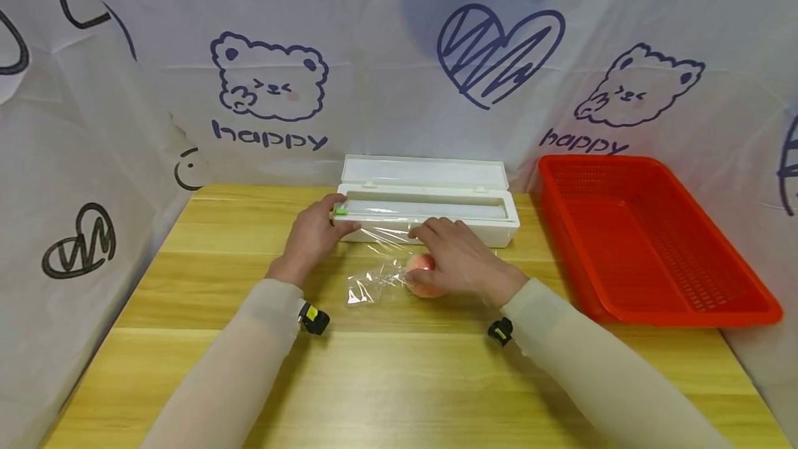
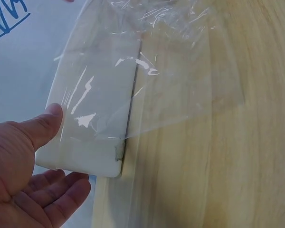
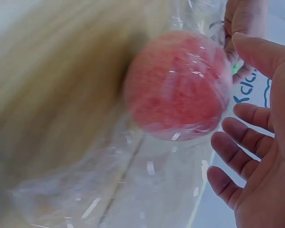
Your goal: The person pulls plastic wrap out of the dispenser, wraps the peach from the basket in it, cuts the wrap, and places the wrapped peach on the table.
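Note:
The left hand (image 1: 312, 233) grips the left end of a white cling film dispenser (image 1: 492, 235), thumb on its front and fingers round the end. From the dispenser, a clear sheet of cling film (image 2: 175, 90) runs down over the table. A pinkish peach (image 3: 178, 88) lies on the table in front of the dispenser, with film over it. Above the peach is the right hand (image 1: 461, 260), its thumb near the fruit and its fingertips towards the dispenser's front edge. In the right wrist view those fingers are loosely bent and spread, with nothing visible between them.
The dispenser's lid (image 1: 424, 172) stands raised at the back, and a green slider (image 1: 340, 212) sits at its left end. A red plastic basket (image 1: 623, 310) stands at the right of the wooden table (image 1: 386, 393). Behind hangs a white printed cloth (image 1: 380, 89).

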A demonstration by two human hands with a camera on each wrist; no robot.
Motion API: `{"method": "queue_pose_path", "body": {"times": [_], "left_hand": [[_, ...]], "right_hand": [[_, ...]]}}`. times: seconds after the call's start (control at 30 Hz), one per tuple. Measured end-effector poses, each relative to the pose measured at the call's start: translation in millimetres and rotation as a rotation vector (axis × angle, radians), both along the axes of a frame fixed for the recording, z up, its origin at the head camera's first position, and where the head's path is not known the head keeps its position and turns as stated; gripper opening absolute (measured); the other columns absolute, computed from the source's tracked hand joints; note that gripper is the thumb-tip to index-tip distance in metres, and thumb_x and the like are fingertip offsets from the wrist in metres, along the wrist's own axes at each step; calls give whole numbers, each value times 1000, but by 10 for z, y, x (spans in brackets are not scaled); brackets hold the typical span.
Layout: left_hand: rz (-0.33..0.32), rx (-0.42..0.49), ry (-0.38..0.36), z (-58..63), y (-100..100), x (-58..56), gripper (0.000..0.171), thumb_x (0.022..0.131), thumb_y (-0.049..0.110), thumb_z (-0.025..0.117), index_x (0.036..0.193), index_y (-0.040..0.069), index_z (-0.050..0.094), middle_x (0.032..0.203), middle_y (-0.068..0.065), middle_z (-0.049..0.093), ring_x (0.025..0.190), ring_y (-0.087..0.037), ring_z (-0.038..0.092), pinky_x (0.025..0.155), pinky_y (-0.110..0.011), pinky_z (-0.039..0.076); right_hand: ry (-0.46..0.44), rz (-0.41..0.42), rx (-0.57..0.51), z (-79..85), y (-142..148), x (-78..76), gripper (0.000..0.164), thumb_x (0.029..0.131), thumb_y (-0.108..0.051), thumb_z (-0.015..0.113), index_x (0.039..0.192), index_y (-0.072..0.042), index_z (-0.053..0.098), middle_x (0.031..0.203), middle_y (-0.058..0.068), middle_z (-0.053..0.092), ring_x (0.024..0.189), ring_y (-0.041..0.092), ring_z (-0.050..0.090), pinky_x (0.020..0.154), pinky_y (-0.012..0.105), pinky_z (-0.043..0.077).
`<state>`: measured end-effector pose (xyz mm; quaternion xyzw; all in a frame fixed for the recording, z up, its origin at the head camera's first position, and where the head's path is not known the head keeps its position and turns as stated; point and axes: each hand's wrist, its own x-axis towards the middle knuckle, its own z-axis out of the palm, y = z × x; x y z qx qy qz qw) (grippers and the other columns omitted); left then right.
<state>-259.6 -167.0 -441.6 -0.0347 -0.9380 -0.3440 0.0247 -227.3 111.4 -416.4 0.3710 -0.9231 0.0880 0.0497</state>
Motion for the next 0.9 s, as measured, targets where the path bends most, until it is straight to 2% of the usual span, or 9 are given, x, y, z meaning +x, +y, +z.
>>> {"method": "queue_pose_path", "body": {"times": [0.1,0.23,0.5,0.73,0.9], "left_hand": [[8,1,-7,1,-17,-6,65,87,42,70,141,16,46,117,-13,64,89,-25,61,77,-42,52],[7,2,-14,-3,-44,-9,64,87,43,70,141,19,46,124,-12,63,95,-25,62,79,-42,53],[-6,-5,22,-1,-47,-6,61,86,40,71,138,17,50,121,-12,65,91,-24,63,73,-40,53],[11,-36,77,-42,-40,-3,58,85,44,71,134,18,54,113,-12,69,85,-23,64,79,-44,53],[24,-42,137,-66,-50,3,49,87,34,71,129,15,57,114,-12,68,81,-24,62,76,-44,53]], "right_hand": [[10,17,14,76,-67,-71,64,85,-60,60,130,-14,52,122,4,56,112,22,49,91,46,42],[-11,15,39,198,-218,-196,64,88,-60,57,131,-13,51,124,5,57,115,23,49,98,48,41],[-30,4,60,397,-695,-462,47,95,-46,56,128,-13,58,116,3,64,107,22,55,93,46,45],[-23,7,104,357,-1098,-613,37,96,-38,58,125,-16,63,114,1,65,105,21,57,93,46,48],[-25,-8,109,286,-1287,-657,33,96,-32,57,125,-20,65,104,0,65,98,20,57,89,43,49]]}}
